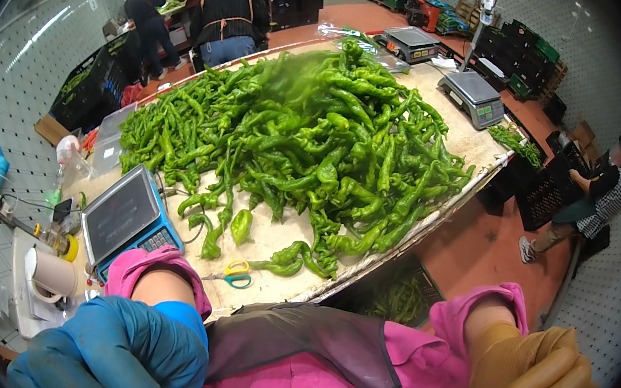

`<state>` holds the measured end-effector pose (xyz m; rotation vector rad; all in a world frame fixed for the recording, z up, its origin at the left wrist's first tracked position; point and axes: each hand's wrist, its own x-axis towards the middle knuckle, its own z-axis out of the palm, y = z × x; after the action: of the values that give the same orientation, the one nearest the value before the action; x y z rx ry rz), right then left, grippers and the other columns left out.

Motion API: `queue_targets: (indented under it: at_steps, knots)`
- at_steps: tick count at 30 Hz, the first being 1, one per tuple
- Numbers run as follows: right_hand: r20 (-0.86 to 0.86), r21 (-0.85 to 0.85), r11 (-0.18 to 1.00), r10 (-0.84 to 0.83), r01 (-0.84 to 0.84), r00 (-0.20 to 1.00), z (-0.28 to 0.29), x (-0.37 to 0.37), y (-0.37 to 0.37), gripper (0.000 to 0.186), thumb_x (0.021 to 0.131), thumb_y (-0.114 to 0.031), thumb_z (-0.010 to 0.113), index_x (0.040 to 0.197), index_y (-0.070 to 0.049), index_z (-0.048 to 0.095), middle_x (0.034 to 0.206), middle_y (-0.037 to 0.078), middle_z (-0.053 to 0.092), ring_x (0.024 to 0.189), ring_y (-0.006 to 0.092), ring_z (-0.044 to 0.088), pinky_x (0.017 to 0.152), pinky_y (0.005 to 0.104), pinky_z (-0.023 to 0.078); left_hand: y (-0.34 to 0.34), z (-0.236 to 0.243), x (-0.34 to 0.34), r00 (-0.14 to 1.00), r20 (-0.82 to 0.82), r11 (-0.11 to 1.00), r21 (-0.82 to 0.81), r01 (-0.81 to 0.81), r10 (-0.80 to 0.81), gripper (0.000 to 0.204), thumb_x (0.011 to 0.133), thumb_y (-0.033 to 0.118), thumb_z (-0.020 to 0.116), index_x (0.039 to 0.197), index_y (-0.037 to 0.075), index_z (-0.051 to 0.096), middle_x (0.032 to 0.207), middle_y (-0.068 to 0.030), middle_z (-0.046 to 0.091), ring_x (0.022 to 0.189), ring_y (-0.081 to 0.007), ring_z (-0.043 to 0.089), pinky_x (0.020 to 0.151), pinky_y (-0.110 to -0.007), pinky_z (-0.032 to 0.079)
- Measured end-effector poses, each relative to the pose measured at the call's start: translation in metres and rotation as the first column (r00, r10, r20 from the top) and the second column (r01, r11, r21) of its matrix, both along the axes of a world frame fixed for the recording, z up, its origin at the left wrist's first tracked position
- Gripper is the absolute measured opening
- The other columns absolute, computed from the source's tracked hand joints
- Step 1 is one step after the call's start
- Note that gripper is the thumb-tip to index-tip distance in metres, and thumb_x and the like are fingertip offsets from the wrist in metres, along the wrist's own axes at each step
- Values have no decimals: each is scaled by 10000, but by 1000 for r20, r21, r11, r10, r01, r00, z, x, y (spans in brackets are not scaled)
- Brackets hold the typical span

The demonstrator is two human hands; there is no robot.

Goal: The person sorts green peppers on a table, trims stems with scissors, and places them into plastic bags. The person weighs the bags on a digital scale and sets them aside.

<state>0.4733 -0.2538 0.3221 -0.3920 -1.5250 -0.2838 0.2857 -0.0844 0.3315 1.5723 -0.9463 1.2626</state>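
Note:
Close up at the lower left, my left hand wears a blue rubber glove, its fingers curled closed; what they hold, if anything, is hidden. At the lower right my right hand, in a tan rubber glove, is also closed, and I cannot make out anything in its fingers. Both hands are raised well apart from the table. A large heap of long green peppers covers much of it. Beyond my left wrist are a pair of scissors with yellow and teal handles and a blue scale with a dark flat top.
More scales stand at the table's far right. A beige mug and a roll of yellow tape sit at left. Below the table's right edge is a black crate with greens. Several people work beyond; one person is at right.

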Motion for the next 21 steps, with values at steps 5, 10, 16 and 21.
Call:
queue_targets:
  at_steps: [5,10,16,21]
  knots:
    - [13,14,999,-37,37,999,4,10,4,129,932,-195,556,832,-121,519,766,1,398,616,143,490,550,285,414,1,1,15,995,84,997,-43,-58,62,56,877,135,665,922,165,679,865,36,543,737,-124,428,563,-237,442]
    - [-60,76,996,-49,54,997,-4,42,21,153,930,-207,573,1021,-88,605,781,39,489,632,184,528,547,329,452,-3,-6,37,932,230,929,-308,-204,281,100,886,174,653,940,91,646,838,-8,513,711,-130,470,596,-286,431]
    - [-270,-477,849,-389,229,881,-101,160,153,311,865,76,621,1160,12,549,882,65,611,748,108,579,694,241,483,63,-73,70,817,-252,785,-239,-572,519,214,911,159,633,1062,7,620,964,-144,655,788,-221,612,681,-335,528]
    - [202,-925,198,-465,324,862,-213,215,251,815,704,-168,846,1428,-231,476,965,68,539,704,160,573,688,297,508,118,-168,115,380,-922,750,-203,-630,69,251,999,184,566,1135,-8,653,999,-82,678,893,-142,633,805,-285,504]
